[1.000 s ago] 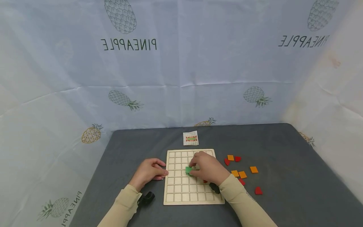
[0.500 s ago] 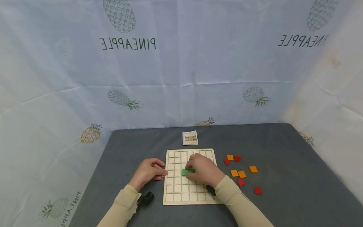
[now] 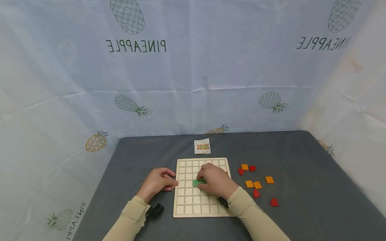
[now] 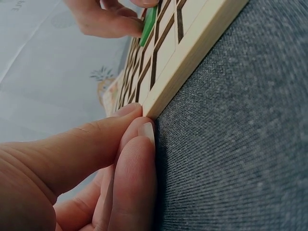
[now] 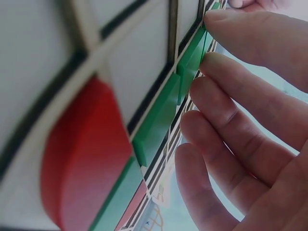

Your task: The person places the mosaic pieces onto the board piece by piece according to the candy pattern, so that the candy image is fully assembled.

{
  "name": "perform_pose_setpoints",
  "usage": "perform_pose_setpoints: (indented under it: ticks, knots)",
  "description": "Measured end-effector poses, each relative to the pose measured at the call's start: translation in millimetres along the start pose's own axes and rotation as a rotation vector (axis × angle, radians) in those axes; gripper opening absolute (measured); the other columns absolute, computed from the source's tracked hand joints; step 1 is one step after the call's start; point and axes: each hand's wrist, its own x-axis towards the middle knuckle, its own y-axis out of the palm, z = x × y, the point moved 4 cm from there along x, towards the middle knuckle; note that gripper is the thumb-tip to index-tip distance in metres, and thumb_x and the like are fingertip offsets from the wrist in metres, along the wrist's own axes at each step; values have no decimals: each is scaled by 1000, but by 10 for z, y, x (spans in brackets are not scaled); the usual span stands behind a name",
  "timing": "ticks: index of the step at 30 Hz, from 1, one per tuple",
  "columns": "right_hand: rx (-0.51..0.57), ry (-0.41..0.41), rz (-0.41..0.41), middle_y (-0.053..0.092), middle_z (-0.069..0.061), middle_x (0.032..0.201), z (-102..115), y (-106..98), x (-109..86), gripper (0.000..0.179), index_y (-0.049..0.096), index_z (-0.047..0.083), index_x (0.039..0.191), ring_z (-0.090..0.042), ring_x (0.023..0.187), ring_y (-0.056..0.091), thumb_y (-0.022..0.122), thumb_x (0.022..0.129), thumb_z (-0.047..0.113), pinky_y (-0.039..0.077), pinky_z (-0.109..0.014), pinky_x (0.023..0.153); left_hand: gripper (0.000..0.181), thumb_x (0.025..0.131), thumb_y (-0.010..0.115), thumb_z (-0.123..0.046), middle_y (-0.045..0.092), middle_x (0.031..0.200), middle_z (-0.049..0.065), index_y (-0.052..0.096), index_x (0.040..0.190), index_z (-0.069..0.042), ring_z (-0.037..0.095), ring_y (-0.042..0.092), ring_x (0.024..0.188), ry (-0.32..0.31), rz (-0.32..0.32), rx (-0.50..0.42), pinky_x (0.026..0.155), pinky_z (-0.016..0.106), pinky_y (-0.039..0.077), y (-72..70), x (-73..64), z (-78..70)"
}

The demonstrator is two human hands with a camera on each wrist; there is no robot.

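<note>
A pale wooden grid board (image 3: 184, 201) lies on the dark table. My left hand (image 3: 158, 182) holds its left edge, thumb and index finger meeting at the wooden rim (image 4: 166, 91) in the left wrist view. Over the middle of the board, my right hand (image 3: 216, 180) pinches a green square tile (image 5: 193, 53) between thumb and index finger. Another green tile (image 5: 159, 118) sits in the neighbouring cell, and a red tile (image 5: 86, 154) with a curved side lies closer to the camera. In the head view, the right hand covers much of this row.
Several loose orange tiles (image 3: 269, 180) and red tiles (image 3: 274, 202) are scattered right of the board. Behind the board lies a small card (image 3: 202, 146) printed with a coloured grid pattern. A pineapple-print cloth (image 3: 193, 67) hangs behind the table.
My right hand has shifted left along the row with a green tile, then nearly stopped over the last half second. My left hand has stayed at the board's edge.
</note>
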Motion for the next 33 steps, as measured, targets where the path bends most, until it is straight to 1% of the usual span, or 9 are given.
perform_pose_setpoints:
  ticks: [4, 9, 12, 16, 20, 25, 27, 33]
  knots:
    - [-6, -3, 0, 68, 7, 92, -2, -5, 1, 12, 84, 18, 97, -6, 84, 54, 91, 90, 25, 52, -20, 67, 36, 85, 93, -8, 78, 89, 11, 75, 115, -2, 17, 77, 73, -7, 5, -7, 70, 33, 68, 12, 2, 6]
    - [3, -9, -11, 70, 5, 96, -46, -71, -26, 12, 85, 18, 101, -10, 91, 60, 88, 92, 25, 57, -25, 73, 37, 84, 93, -8, 77, 89, 11, 75, 116, -2, 17, 77, 73, -9, 7, -17, 70, 33, 68, 10, 1, 10]
    - [43, 21, -21, 70, 4, 98, -135, -152, -68, 11, 84, 17, 102, -12, 92, 61, 86, 94, 23, 58, -27, 74, 37, 84, 93, -9, 77, 89, 12, 75, 116, -2, 17, 77, 73, -3, 11, -20, 71, 33, 68, 13, 3, 11]
    - [90, 83, -29, 71, 3, 99, -310, -271, -172, 12, 84, 16, 104, -13, 95, 61, 85, 94, 22, 58, -29, 76, 37, 84, 93, -10, 77, 89, 12, 75, 115, -2, 17, 77, 73, 4, 13, -17, 71, 33, 68, 12, 2, 11]
    - [81, 155, -13, 72, 4, 103, -540, -399, -346, 15, 83, 17, 108, -15, 103, 61, 85, 95, 23, 60, -32, 81, 37, 84, 93, -9, 76, 89, 12, 75, 115, -2, 17, 77, 73, -4, 9, -15, 70, 33, 68, 15, 4, 22]
    - [17, 209, -26, 71, 5, 105, -858, -586, -630, 20, 82, 18, 111, -15, 96, 61, 88, 93, 24, 60, -34, 79, 38, 84, 93, -10, 77, 90, 12, 75, 116, -2, 18, 77, 74, -8, 8, -15, 71, 34, 68, 17, 9, 31]
    - [4, 224, -35, 71, 4, 106, -975, -662, -748, 21, 82, 18, 112, -17, 96, 62, 88, 93, 23, 60, -36, 80, 38, 84, 94, -10, 77, 89, 11, 75, 115, -2, 18, 77, 74, -8, 5, -9, 71, 33, 68, 14, 10, 30]
    - [-1, 270, -38, 73, 0, 110, -1294, -860, -1092, 21, 82, 16, 113, -27, 105, 68, 87, 93, 21, 62, -46, 86, 37, 83, 94, -9, 76, 88, 12, 75, 114, -2, 18, 77, 73, -13, -5, -7, 70, 33, 68, 13, 16, 43]
